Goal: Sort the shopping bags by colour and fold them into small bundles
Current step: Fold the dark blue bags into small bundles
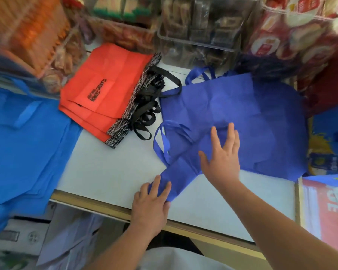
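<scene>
A bit of white shirt (176,259) shows at the very bottom, closest of all. Two bare arms reach out from there over the bench (109,172), which is white with a tan front edge.

The left hand (150,201) is close to that edge. Its fingers lie nearly straight on the near corner of a purple-blue bag (242,114) and press it down. The hand is not closed round it.

A little further on, the right hand (222,152) lies flat on the same bag with its fingers spread wide. It holds nothing.

The purple-blue bag is spread out on the right side of the bench. Its handle loops (160,141) stick out to the left.

On the left, bright blue bags (27,143) lie in a pile and hang over the bench edge.

Further back sits a stack of red bags (105,90) with black handles (148,106), between the two blue lots.

At the back stand clear plastic boxes (199,26) and snack packets (293,32), all blurry.
</scene>
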Tool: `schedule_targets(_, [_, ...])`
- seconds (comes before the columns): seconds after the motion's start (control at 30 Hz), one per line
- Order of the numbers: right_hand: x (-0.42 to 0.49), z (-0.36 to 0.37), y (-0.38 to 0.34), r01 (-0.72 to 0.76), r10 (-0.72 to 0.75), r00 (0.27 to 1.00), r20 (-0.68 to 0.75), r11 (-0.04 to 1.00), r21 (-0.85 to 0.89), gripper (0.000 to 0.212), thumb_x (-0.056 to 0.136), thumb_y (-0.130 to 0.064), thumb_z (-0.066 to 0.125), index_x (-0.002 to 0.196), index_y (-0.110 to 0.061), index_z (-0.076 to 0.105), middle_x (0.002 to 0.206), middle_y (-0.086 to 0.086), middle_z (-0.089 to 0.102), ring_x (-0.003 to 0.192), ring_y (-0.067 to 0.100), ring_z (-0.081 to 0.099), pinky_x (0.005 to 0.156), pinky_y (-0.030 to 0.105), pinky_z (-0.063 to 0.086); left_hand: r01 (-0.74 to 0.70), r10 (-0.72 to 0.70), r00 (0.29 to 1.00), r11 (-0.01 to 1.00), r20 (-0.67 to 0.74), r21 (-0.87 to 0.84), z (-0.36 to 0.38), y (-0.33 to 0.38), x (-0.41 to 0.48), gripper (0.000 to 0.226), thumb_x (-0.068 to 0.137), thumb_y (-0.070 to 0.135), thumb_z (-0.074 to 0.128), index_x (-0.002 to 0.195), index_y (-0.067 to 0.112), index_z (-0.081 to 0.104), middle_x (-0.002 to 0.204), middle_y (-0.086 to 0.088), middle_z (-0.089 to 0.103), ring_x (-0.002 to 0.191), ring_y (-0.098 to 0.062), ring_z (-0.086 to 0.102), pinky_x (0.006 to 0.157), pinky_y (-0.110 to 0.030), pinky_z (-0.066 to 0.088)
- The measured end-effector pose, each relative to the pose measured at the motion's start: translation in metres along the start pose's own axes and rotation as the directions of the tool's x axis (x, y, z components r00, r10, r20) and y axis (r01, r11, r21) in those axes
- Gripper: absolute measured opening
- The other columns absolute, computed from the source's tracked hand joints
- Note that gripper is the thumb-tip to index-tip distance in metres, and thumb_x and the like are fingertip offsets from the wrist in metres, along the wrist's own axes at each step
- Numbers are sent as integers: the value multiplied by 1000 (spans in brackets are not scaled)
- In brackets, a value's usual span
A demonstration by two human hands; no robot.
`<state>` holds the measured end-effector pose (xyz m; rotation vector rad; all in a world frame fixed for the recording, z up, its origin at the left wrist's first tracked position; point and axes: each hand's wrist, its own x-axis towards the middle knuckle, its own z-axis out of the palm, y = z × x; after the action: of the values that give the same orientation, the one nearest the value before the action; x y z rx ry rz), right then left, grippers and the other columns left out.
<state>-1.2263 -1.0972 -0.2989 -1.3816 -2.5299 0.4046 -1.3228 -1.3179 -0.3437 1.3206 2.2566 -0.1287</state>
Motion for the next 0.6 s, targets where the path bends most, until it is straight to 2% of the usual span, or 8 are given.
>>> schedule_targets(0.03, [-16, 9, -4, 32, -33, 999, 20, 999, 27, 79, 90, -30, 73, 158, -15, 34, 170, 17, -2, 156, 41, 5, 101, 54, 52, 26, -26, 1000, 1000, -3, -12, 0, 4, 0, 62, 102, 52, 35, 159, 42, 13, 170, 1, -2, 137, -31, 27, 105, -43, 36])
schedule_targets(0.13, [-50, 26, -14, 126, -132, 975, 178, 991, 47, 77, 94, -35, 68, 159, -18, 32, 170, 8, -18, 158, 31, -7, 72, 34, 60, 52, -53, 998, 998, -18, -41, 0, 17, 0, 65, 101, 58, 33, 159, 40, 11, 169, 1, 3, 126, -29, 31, 103, -40, 37])
schedule_targets(0.23, [-51, 31, -18, 195, -194, 956, 220, 981, 18, 74, 95, -35, 66, 158, -16, 33, 170, 13, -15, 158, 33, -2, 64, 30, 59, 55, -55, 998, 997, 5, -54, 0, 26, 3, 73, 97, 64, 39, 160, 39, 11, 167, 0, 7, 125, -29, 32, 103, -39, 39])
schedule_targets(0.3, [-47, 33, -18, 274, -276, 944, 180, 961, 38, 67, 97, -30, 62, 157, -14, 37, 170, 16, -4, 157, 35, 5, 71, 34, 59, 54, -55, 998, 996, -7, -69, 2, 24, 4, 80, 92, 67, 46, 160, 40, 14, 165, 1, 10, 125, -28, 33, 103, -39, 40])
schedule_targets(0.37, [-48, 36, -14, 329, -338, 920, 198, 941, 81, 57, 100, -30, 56, 155, -18, 43, 170, 13, 9, 157, 33, 14, 91, 38, 54, 41, -44, 999, 992, -25, -119, 7, 17, 6, 85, 86, 69, 52, 158, 43, 17, 163, 4, 15, 125, -26, 33, 102, -37, 42])
schedule_targets(0.47, [-60, 45, 3, 183, -239, 878, 415, 968, 170, 50, 103, -46, 46, 147, -25, 55, 168, -5, 22, 156, 19, 20, 114, 45, 42, 16, -31, 997, 982, -74, -189, 19, 9, 7, 89, 77, 73, 57, 156, 47, 26, 159, 8, 22, 120, -22, 35, 98, -36, 47])
schedule_targets(0.53, [-67, 51, 15, 185, -255, 853, 455, 964, 193, 59, 97, -58, 41, 147, -30, 54, 166, -14, 17, 156, 13, 15, 117, 42, 40, -11, -29, 986, 972, -163, -235, 25, 6, 8, 82, 76, 74, 56, 152, 46, 38, 155, 8, 32, 114, -23, 40, 92, -38, 51])
schedule_targets(0.6, [-68, 51, 20, 211, -272, 819, 505, 962, 174, 65, 93, -65, 45, 152, -39, 43, 166, -21, 5, 156, 6, 4, 118, 35, 36, -14, -75, 967, 938, -242, -347, 30, 3, 9, 75, 80, 70, 58, 147, 39, 49, 144, 8, 42, 110, -23, 46, 86, -39, 54])
